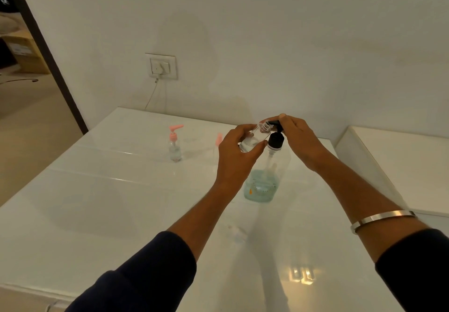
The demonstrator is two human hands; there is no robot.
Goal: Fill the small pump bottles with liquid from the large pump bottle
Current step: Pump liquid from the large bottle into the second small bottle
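Note:
A large clear pump bottle (263,182) with a black pump (275,140) stands on the white table (109,202); pale blue-green liquid fills its bottom part. My right hand (295,136) rests on the pump head, fingers laid over it. My left hand (237,151) grips a small clear open bottle (255,136), tilted so that its threaded neck is right at the pump's spout. A little clear liquid lies inside it. Another small bottle (175,147) with a pink pump stands upright at the far left. A loose pink pump (219,139) shows behind my left hand.
A white wall with a socket plate (161,66) and a hanging cable rises behind the table. A second white surface (401,165) adjoins on the right. A doorway opens at the far left. A metal bangle (381,218) circles my right forearm.

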